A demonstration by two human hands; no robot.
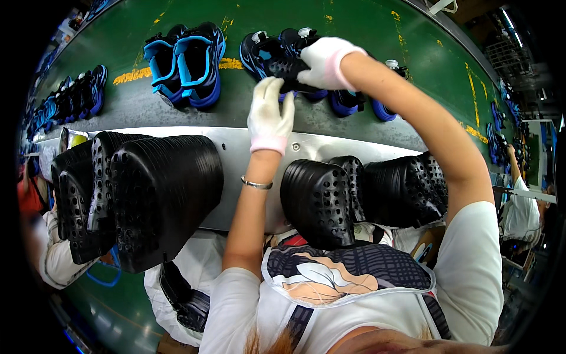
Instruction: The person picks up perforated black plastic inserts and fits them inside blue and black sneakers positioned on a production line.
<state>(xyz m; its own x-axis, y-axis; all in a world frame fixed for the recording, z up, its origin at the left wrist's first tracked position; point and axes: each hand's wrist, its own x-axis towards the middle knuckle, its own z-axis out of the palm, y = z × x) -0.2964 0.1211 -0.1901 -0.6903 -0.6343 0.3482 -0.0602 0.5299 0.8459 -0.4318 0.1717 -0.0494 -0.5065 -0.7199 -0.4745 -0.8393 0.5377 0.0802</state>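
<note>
My left hand (271,116) and my right hand (328,61) both wear white gloves with pink cuffs. They close on a black perforated plastic insert (285,68) over a pair of dark sneakers. The right hand grips its right end, and the left fingers and thumb pinch its near edge. Part of the black sneaker (252,56) with blue trim shows left of the insert; its mate (296,39) is partly hidden behind my right hand. Further left stands another black-and-blue pair, whose nearer sneaker (200,68) has its wide collar facing up.
Nested stacks of black perforated inserts rest on a metal ledge (244,194): a large left stack (171,183), a middle stack (321,197) and a right stack (404,192). More sneakers (88,91) line the green surface (127,47). People (522,212) work at both sides.
</note>
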